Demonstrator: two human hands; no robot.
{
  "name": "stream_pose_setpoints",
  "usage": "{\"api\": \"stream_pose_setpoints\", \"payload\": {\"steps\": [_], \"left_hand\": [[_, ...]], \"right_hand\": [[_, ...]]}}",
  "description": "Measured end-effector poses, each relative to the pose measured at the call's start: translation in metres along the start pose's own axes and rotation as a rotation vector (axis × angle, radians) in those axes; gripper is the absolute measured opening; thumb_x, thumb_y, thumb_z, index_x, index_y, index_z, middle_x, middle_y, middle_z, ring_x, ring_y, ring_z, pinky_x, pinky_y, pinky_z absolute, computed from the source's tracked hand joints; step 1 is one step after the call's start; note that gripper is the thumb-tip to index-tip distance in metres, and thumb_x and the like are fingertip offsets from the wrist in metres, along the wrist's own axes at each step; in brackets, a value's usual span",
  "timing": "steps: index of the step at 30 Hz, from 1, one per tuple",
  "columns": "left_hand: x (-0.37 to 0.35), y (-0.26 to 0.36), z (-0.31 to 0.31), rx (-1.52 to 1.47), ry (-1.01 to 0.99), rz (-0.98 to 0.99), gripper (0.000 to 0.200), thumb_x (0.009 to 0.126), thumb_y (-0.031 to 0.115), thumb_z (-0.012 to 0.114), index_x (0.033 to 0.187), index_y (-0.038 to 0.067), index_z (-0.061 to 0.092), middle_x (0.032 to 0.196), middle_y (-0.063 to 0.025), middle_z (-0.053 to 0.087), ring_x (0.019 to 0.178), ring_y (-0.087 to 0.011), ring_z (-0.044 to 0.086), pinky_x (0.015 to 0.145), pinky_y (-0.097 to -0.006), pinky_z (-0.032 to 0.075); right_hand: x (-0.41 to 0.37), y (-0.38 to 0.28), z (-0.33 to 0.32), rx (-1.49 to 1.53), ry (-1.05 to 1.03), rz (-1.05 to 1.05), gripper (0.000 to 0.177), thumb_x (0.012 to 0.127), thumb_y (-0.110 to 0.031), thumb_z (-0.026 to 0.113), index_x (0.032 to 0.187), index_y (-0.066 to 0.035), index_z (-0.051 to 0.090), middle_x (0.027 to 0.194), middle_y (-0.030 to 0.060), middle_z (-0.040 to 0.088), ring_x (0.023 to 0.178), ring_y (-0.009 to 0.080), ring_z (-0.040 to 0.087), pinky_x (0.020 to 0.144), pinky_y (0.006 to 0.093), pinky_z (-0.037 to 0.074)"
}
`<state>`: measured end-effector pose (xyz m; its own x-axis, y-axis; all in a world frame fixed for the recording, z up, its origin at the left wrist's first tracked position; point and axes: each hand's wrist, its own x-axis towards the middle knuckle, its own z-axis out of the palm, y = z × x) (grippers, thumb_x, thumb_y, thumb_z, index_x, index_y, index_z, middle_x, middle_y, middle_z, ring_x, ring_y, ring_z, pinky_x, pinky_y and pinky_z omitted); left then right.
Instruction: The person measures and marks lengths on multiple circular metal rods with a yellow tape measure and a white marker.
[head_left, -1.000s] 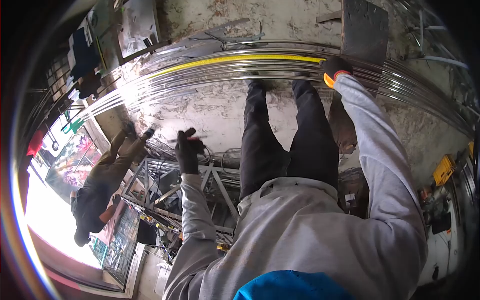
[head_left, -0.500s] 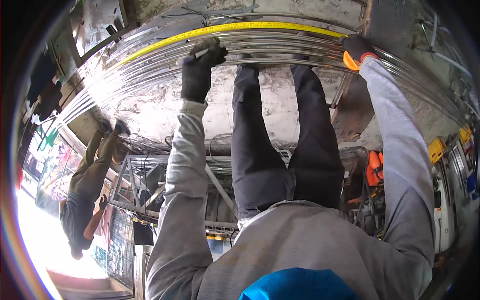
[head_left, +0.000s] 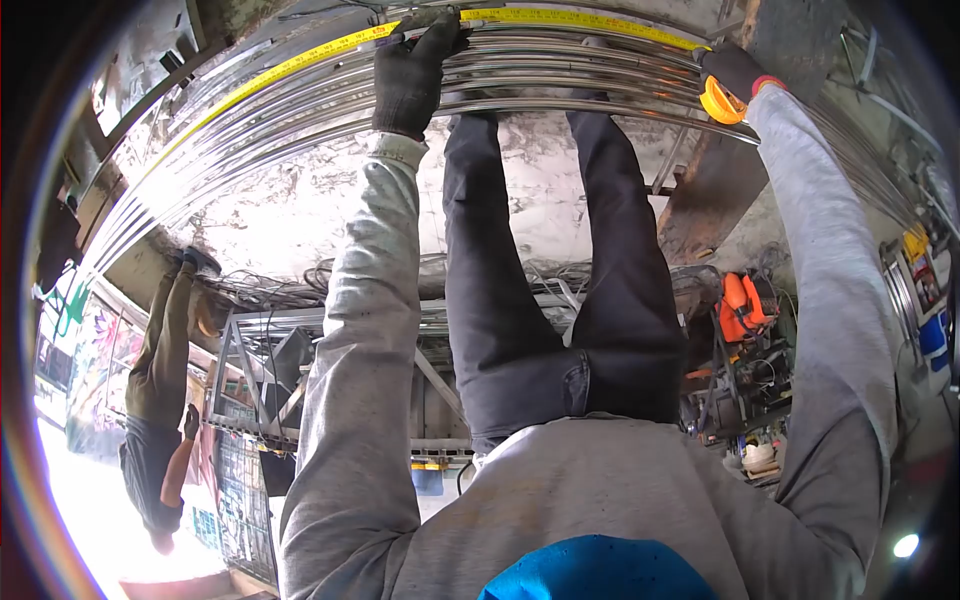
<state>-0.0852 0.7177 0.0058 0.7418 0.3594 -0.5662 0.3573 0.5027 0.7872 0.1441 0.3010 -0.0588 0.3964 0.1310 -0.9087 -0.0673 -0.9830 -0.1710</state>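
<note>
My left hand [head_left: 415,75], in a dark glove, is closed at the yellow tape blade [head_left: 310,56], its fingers over the blade and the topmost tubes. A short pale stick, perhaps a marker, partly shows in its grip. Several long shiny metal tubes [head_left: 560,72] lie side by side beneath both hands. On the right, my right hand [head_left: 732,72], gloved with a red cuff edge, holds the orange-yellow tape measure [head_left: 722,101] against the tubes. The blade runs from there along the tubes to the far left.
Another person [head_left: 155,430] stands at the left by the bright opening. A metal frame rack [head_left: 250,370] and loose cables are behind my legs. An orange object [head_left: 745,305] lies among tools at the right. A rusty steel plate [head_left: 715,190] lies under the tubes.
My left hand has moved up from above the nearer tubes onto the tape blade. The view has shifted, so tubes and tape sit higher. My right hand keeps hold of the tape measure.
</note>
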Motion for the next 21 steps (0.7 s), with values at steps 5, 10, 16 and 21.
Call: {"api": "stream_pose_setpoints", "payload": {"steps": [5,10,16,21], "left_hand": [[0.004,-0.010,-0.001,0.147,-0.002,0.008,0.026,0.095,0.015,0.070,0.113,-0.003,0.068,0.097,-0.0109,0.075,0.085,-0.0164,0.073,0.073,-0.0275,0.056],[0.012,-0.027,-0.005,0.082,-0.081,0.138,0.023,0.099,0.017,0.068,0.115,0.001,0.066,0.100,-0.0072,0.071,0.091,-0.0183,0.070,0.083,-0.0357,0.060],[0.009,-0.021,-0.001,0.095,-0.058,0.069,0.021,0.099,0.016,0.068,0.113,0.000,0.067,0.098,-0.0052,0.070,0.087,-0.0153,0.069,0.082,-0.0323,0.059],[0.009,-0.022,0.001,0.201,-0.036,0.049,0.021,0.100,0.017,0.067,0.114,0.001,0.066,0.092,-0.0043,0.070,0.084,-0.0131,0.068,0.078,-0.0293,0.058]], "right_hand": [[-0.069,-0.050,-0.011,0.019,0.139,-0.364,0.044,0.094,-0.043,0.062,0.081,-0.001,0.070,0.069,0.0094,0.069,0.061,0.0215,0.063,0.066,0.0370,0.048],[-0.013,-0.009,-0.010,0.042,-0.087,-0.022,0.047,0.094,-0.041,0.060,0.071,-0.001,0.070,0.067,0.0102,0.070,0.062,0.0207,0.064,0.067,0.0359,0.049],[-0.011,-0.007,-0.011,0.020,-0.056,-0.060,0.046,0.095,-0.039,0.060,0.071,-0.001,0.071,0.066,0.0095,0.070,0.061,0.0201,0.063,0.067,0.0347,0.048],[-0.014,-0.013,-0.010,0.046,-0.074,-0.031,0.045,0.095,-0.038,0.061,0.072,-0.001,0.071,0.066,0.0097,0.070,0.062,0.0207,0.064,0.067,0.0345,0.048]]}}
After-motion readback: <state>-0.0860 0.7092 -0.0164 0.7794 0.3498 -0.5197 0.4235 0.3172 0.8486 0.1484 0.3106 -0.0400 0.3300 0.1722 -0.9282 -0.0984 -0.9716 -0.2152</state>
